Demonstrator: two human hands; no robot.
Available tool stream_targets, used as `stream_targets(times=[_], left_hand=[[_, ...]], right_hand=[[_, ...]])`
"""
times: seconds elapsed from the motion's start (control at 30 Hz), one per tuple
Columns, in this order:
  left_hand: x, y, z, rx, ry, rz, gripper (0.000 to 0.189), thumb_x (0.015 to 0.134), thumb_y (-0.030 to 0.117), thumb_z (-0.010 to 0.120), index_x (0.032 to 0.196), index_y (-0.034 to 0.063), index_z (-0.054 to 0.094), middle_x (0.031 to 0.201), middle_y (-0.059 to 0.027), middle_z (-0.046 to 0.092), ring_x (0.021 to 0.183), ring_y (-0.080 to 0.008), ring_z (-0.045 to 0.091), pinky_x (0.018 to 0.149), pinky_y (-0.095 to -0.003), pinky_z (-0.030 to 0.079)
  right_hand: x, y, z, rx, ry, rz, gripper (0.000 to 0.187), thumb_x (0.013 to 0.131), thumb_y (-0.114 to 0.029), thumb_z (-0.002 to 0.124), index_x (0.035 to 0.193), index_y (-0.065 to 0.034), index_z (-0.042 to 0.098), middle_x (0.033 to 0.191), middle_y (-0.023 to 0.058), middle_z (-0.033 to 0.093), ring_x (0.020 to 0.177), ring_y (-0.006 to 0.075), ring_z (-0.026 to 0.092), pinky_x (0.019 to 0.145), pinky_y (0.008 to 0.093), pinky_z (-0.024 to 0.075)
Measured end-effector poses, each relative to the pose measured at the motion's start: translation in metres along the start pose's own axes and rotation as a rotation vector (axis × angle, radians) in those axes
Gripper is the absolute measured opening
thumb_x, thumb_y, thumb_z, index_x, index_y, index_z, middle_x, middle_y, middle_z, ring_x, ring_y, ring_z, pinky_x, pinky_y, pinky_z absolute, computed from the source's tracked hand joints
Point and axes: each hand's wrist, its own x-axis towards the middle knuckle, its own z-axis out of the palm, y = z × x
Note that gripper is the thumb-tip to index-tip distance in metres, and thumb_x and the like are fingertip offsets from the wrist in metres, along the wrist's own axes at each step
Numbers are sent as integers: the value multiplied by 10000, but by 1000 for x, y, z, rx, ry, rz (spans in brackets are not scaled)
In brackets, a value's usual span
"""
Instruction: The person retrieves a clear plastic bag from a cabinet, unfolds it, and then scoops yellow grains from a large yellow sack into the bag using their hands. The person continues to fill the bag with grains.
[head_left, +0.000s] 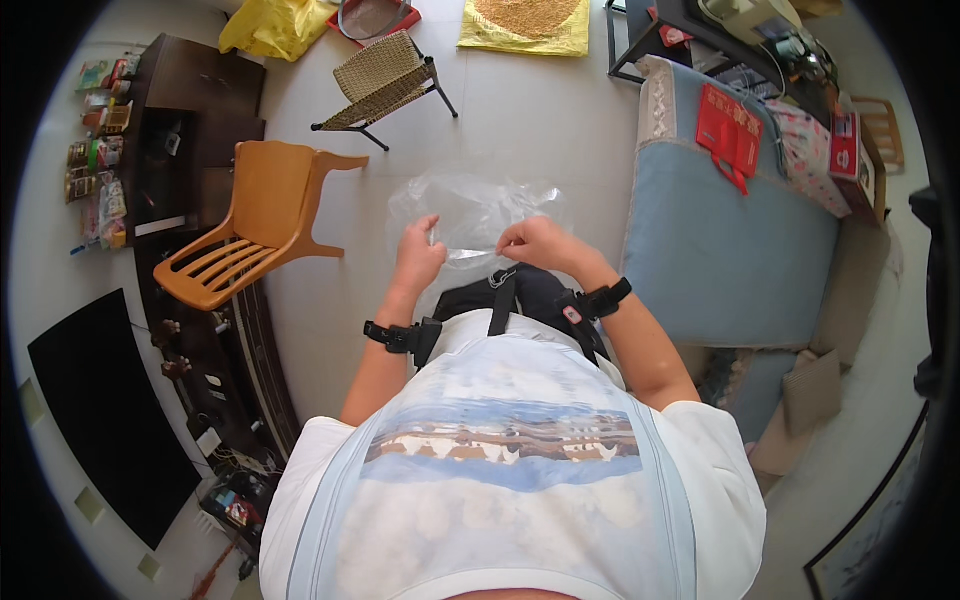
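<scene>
A large clear plastic bag (469, 202) hangs in front of my body, its edge drawn tight between my two hands. My left hand (420, 255) grips one side of that edge, with the thumb pressed in and the index finger raised. On the other side, my right hand (536, 241) pinches the film between thumb and fingertips. The bag's body spreads beyond both hands and looks crumpled. Its lower part is hard to tell from the pale floor. Each wrist wears a black strap with a small device.
A wooden chair (274, 202) and a woven chair (386, 79) stand left and ahead. To the right is a sofa with a blue cover (727, 255), holding a red bag (729, 131). Ahead lies a yellow sack (521, 46) bearing grains. A dark cabinet (202, 82) lines the left.
</scene>
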Motion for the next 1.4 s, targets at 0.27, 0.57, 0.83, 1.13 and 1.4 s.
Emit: stream_targets(times=[0.27,0.57,0.83,1.13,1.4], left_hand=[[140,13,6,103,68,-208,400,779,25,582,1166,-64,633,1170,-282,637,1122,-409,604,976,-430,474],[250,-59,49,356,-411,-829,379,824,30,556,1183,-5,674,1190,-265,642,1157,-392,604,983,-435,484],[303,-51,120,206,-416,-1055,419,719,-18,594,1128,-26,687,1095,-266,678,1073,-386,649,946,-417,504],[397,-48,208,-45,-213,-1029,481,747,-24,567,1218,21,655,815,-139,641,650,-191,623,620,-325,513],[499,-15,179,-361,-222,-1362,430,793,-37,533,1201,3,660,910,-112,677,771,-144,610,696,-287,499]], right_hand=[[146,52,-171,-41,-77,39,276,859,-157,617,1090,-33,706,996,153,726,920,271,694,832,358,534],[376,233,-408,517,-9,551,314,909,-174,607,1172,-13,662,915,79,706,836,147,675,762,276,547],[644,434,-471,1056,485,652,394,961,-221,589,1284,3,568,1184,175,648,1114,306,630,881,409,557],[897,605,-394,-240,506,924,388,812,-191,589,1076,90,625,1090,293,661,1077,374,653,879,432,537],[877,383,-329,422,-687,-56,341,933,-213,606,1249,-103,668,1191,130,687,1074,234,652,946,348,513]])
